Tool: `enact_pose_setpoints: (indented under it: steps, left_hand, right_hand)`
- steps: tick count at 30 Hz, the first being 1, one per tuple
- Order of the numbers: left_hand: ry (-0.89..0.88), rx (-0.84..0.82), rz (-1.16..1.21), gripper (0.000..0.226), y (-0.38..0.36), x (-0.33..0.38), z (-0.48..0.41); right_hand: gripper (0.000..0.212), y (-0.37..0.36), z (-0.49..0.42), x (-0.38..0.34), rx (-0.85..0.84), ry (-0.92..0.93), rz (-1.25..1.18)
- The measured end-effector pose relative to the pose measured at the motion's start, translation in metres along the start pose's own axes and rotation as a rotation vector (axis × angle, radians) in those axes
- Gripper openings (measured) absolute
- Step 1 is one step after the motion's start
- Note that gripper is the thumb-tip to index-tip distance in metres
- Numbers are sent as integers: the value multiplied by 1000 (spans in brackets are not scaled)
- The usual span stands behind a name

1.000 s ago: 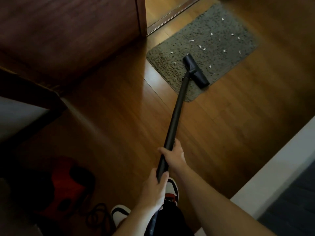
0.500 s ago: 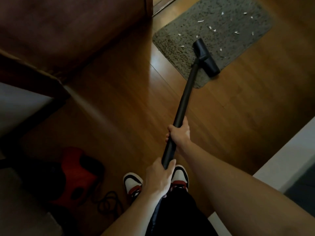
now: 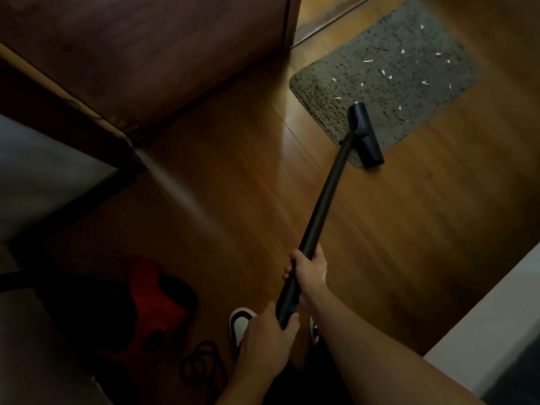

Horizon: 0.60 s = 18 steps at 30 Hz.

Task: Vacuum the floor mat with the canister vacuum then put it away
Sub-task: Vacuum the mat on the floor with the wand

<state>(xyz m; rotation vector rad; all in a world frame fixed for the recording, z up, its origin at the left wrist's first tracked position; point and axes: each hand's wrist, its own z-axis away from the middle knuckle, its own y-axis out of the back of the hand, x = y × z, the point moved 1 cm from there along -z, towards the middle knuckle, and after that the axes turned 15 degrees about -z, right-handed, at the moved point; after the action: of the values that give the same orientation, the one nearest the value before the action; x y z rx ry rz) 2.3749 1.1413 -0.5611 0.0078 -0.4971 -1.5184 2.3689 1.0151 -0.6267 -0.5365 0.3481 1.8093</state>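
While L hand (image 3: 270, 340) & R hand (image 3: 308, 273) grip wand (image 3: 324, 200), nozzle (image 3: 365, 133) slid to mat (image 3: 394, 92) edge.

dim | glare streak on floor (image 3: 287, 118) | corners dark | soft blur

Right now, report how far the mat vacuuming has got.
Little looks done: white scraps lie scattered over most of the floor mat. In hand: the left hand and right hand grip the wand, with the floor head at the mat's near edge. Left: sweep the rest of the mat, then put away the red canister and its cord by the feet.
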Motion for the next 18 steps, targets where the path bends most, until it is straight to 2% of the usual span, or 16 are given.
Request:
enact_pose_setpoints:
  steps: [4, 10, 18]
  left_hand:
    - [16, 25, -8, 24, 14, -6, 3]
    - [37, 74, 19, 21, 31, 5, -11]
    - [79, 90, 84, 15, 29, 54, -30]
  right_hand:
    - [49, -17, 3, 4, -11, -6, 17]
    - [25, -31, 3, 1, -90, -57, 77]
    - [21, -25, -28, -37, -120, -46, 85]
